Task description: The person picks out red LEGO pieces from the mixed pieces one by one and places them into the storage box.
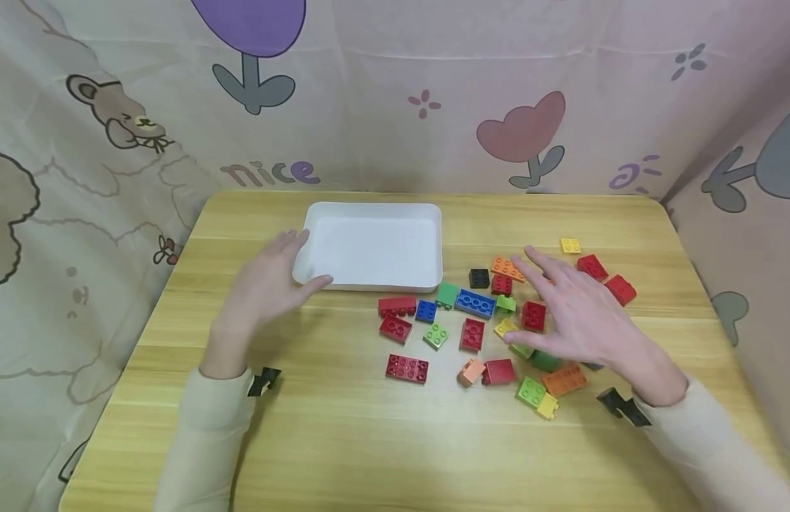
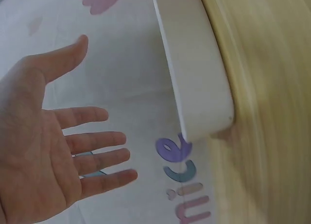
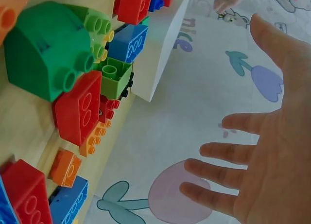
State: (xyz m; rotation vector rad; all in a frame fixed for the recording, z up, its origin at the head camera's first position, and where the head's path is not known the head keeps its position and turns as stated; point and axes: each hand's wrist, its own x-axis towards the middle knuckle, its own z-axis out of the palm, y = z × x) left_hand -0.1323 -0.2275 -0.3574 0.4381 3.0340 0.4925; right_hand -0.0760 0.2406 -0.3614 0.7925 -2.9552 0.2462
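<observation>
My left hand (image 1: pixel 259 290) hovers by the left end of a white rectangular tray (image 1: pixel 372 245). Its fingers are spread and hold nothing. The left wrist view shows a gap between that hand and the tray's wall (image 2: pixel 197 68). Over the right side of a scatter of toy building bricks is my right hand (image 1: pixel 580 313), fingers extended and nothing in its grasp. In the right wrist view a green brick (image 3: pixel 46 51) and a red brick (image 3: pixel 80 107) lie beside the hand, apart from it. Part of the brick group is hidden beneath the right hand in the head view.
Nearer the middle lie a blue brick (image 1: pixel 475 303), a dark red brick (image 1: pixel 407 368) and a light green brick (image 1: pixel 436 336). A yellow brick (image 1: pixel 570 246) sits at the back right. Behind the wooden table (image 1: pixel 343 441) hangs a printed cloth (image 1: pixel 369 92).
</observation>
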